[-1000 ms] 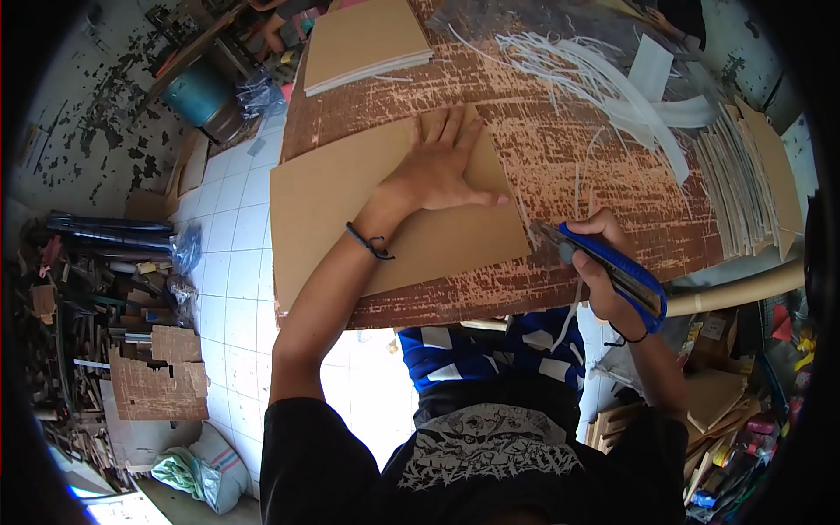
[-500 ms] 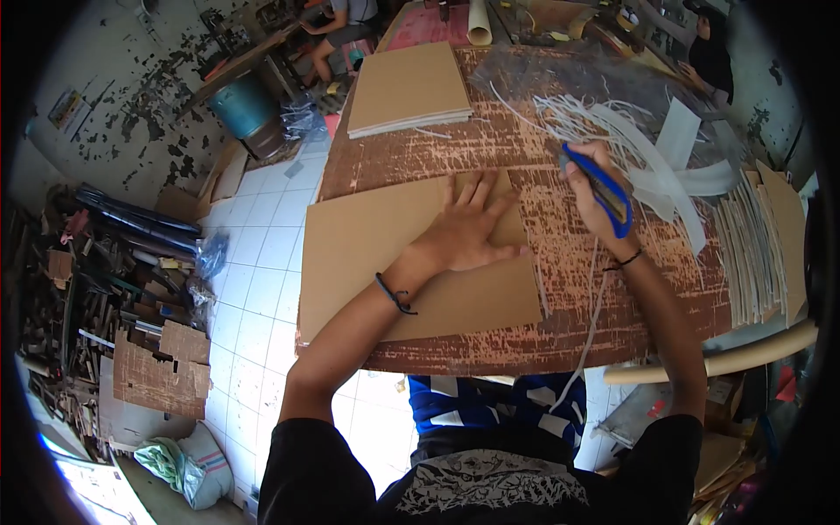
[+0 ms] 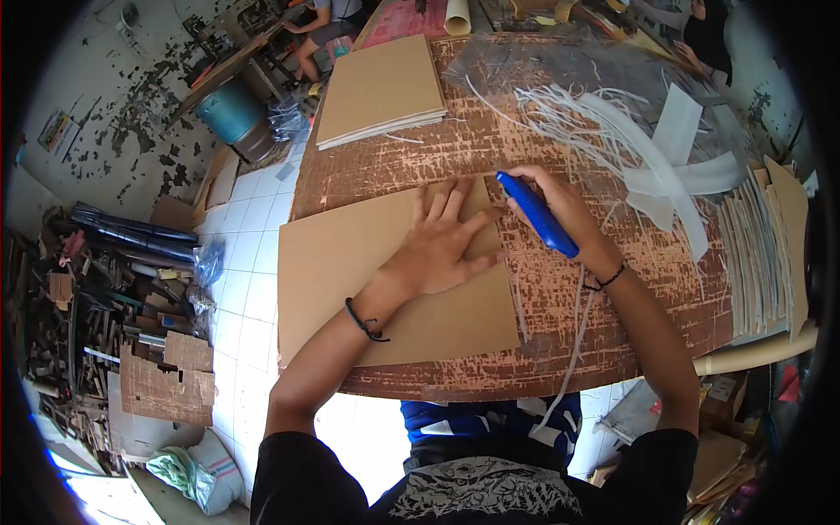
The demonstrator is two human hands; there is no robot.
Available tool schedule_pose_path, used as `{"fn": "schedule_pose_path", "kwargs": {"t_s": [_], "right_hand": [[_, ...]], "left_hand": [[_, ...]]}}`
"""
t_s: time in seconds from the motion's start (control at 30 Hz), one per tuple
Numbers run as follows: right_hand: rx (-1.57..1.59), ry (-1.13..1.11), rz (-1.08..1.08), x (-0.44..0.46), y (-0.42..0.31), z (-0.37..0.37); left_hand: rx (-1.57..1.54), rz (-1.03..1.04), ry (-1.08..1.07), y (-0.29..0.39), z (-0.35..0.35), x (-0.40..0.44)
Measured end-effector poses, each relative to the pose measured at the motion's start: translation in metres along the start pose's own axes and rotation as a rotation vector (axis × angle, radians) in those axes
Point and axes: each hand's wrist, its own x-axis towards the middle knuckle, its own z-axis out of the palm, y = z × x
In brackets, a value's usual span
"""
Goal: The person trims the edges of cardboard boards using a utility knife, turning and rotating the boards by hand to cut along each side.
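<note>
A brown cardboard sheet lies on the scratched brown table in front of me. My left hand rests flat on its right part with the fingers spread. My right hand is wrapped round a blue cutter, held at the sheet's upper right corner; its blade is hidden. A thin white strip hangs over the table's front edge below my right wrist. Another narrow strip lies along the sheet's right edge.
A cardboard stack lies at the back left. White strips and offcuts are heaped at the back right, beside upright cardboard pieces. One person sits at the far left; another is at the far right.
My right hand first rose from the sheet's lower right corner with the cutter, then moved left to the upper right corner. My left hand stays on the sheet. The camera view has shifted.
</note>
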Motion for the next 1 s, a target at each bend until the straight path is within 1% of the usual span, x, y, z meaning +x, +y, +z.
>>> {"fn": "schedule_pose_path", "kwargs": {"t_s": [0.03, 0.07, 0.13, 0.27, 0.37, 0.47, 0.57, 0.67, 0.77, 0.87, 1.0], "right_hand": [[0.026, -0.025, -0.002, 0.001, 0.002, -0.002], [-0.113, 0.013, -0.154, 0.001, 0.015, 0.003], [-0.077, 0.002, -0.155, 0.001, 0.007, 0.0], [-0.054, -0.002, -0.116, 0.001, 0.004, 0.0], [0.04, 0.022, -0.151, 0.004, 0.004, 0.001], [0.133, 0.028, -0.067, 0.004, -0.017, -0.003], [0.126, 0.125, -0.033, 0.003, -0.01, 0.001], [0.139, 0.051, 0.144, 0.0, -0.006, -0.002], [0.159, 0.099, 0.17, 0.001, -0.01, -0.003], [0.154, 0.1, 0.159, 0.001, -0.008, -0.003], [0.198, 0.064, 0.221, 0.001, -0.018, -0.009]], "left_hand": [[0.007, 0.005, 0.01, 0.0, 0.001, 0.001], [-0.011, -0.001, 0.02, 0.0, 0.002, 0.001], [-0.046, -0.015, 0.038, -0.001, 0.004, 0.002], [-0.021, 0.006, 0.024, 0.0, 0.001, 0.001], [-0.028, 0.009, 0.034, 0.0, 0.002, 0.001], [-0.029, 0.012, 0.046, -0.001, 0.004, 0.001], [-0.019, 0.009, 0.048, -0.002, 0.005, 0.001], [-0.024, 0.01, 0.052, -0.001, 0.004, 0.0], [-0.031, 0.007, 0.051, -0.001, 0.004, 0.0], [-0.034, 0.006, 0.048, -0.001, 0.004, 0.0], [-0.027, 0.007, 0.051, 0.0, 0.004, 0.0]]}}
